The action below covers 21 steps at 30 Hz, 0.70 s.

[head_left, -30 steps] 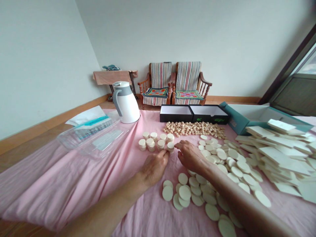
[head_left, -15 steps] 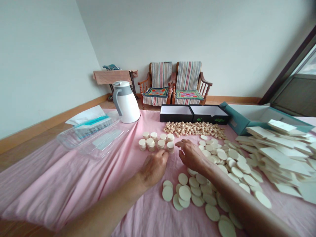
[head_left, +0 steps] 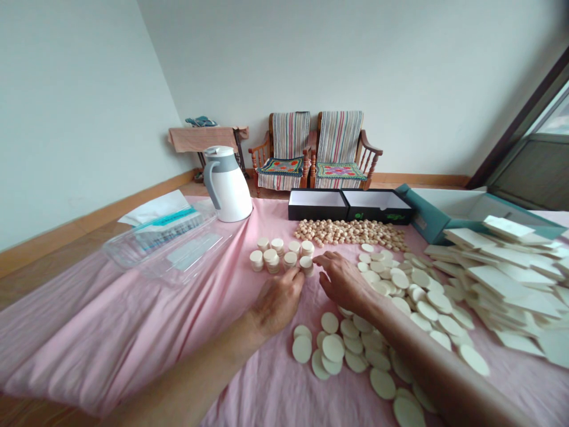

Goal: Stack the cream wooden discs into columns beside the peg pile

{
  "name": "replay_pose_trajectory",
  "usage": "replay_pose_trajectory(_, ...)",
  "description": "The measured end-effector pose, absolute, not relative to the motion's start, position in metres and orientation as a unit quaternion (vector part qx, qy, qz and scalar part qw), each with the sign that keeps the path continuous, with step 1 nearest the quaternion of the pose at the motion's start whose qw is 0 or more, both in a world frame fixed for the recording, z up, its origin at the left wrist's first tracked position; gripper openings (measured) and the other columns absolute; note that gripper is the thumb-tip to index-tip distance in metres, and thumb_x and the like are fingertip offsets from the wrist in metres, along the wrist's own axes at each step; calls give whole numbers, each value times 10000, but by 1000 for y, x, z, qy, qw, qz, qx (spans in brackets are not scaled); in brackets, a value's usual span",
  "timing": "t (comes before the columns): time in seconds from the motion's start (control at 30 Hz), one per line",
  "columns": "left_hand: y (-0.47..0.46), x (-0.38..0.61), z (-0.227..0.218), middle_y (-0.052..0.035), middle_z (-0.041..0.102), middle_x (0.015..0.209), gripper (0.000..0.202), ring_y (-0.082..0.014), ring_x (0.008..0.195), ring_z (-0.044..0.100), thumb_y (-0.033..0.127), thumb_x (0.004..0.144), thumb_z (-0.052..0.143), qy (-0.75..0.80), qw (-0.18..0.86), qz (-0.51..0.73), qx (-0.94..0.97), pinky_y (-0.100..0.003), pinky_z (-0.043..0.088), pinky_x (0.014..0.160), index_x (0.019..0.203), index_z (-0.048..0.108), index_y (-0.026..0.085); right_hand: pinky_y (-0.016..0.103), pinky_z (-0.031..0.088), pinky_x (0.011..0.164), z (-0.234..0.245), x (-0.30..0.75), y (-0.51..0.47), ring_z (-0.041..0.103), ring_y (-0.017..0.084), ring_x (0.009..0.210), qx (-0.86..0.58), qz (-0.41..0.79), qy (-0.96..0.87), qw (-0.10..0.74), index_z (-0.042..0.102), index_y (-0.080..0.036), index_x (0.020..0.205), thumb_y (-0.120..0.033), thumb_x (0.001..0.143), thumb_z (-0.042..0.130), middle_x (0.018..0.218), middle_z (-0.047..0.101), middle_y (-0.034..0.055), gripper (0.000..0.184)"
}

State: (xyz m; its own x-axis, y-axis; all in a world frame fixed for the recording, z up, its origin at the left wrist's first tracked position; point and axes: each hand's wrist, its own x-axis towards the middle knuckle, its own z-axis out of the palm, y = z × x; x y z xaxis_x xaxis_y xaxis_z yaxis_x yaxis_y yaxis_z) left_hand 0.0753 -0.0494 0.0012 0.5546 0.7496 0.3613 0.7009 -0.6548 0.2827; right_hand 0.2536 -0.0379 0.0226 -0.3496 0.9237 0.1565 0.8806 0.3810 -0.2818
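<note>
Both hands are low on the pink cloth (head_left: 133,332), just in front of a group of short stacks of cream discs (head_left: 279,254). My left hand (head_left: 279,299) has its fingertips at the foot of the nearest stack (head_left: 306,265). My right hand (head_left: 342,281) reaches in from the other side, its fingers at that same stack. Whether either hand grips it, I cannot tell. Loose cream discs (head_left: 342,350) lie spread below my right wrist, and more (head_left: 418,296) lie to its right.
A heap of small round beige pellets (head_left: 349,234) lies before black open boxes (head_left: 342,205). Cream boards (head_left: 507,279) pile up at right by a teal box (head_left: 440,213). A white jug (head_left: 226,188) and a clear plastic case (head_left: 164,246) stand at left.
My right fingertips have shifted slightly toward the nearest stack. The other stacks and loose discs look unmoved.
</note>
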Motion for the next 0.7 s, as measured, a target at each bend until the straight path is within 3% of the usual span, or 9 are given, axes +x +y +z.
replay_pose_trajectory(0.13, -50, 75, 2, -80, 640, 963, 288, -198, 857, 603, 52, 849, 359, 415, 44, 217, 883, -291, 475, 735, 987, 579, 177, 272, 381, 840, 18, 257, -37, 539, 198, 987, -556, 72, -812, 158, 615, -124, 1076, -96, 782, 435, 959, 612, 113, 346)
replay_pose_trajectory(0.4, -48, 73, 0, -77, 632, 879, 222, -195, 793, 599, 69, 846, 367, 439, 41, 130, 888, -290, 457, 668, 868, 575, 144, 256, 377, 776, 9, 257, -35, 550, 183, 905, -566, 92, -810, 122, 652, -153, 904, -97, 755, 430, 893, 599, 101, 274)
replay_pose_trajectory(0.7, -45, 74, -1, -65, 635, 920, 234, -189, 826, 596, 92, 869, 356, 435, 54, 125, 890, -281, 448, 688, 890, 581, 152, 257, 378, 789, 9, 256, -36, 544, 187, 917, -558, 96, -812, 138, 655, -151, 927, -79, 734, 430, 895, 598, 103, 305)
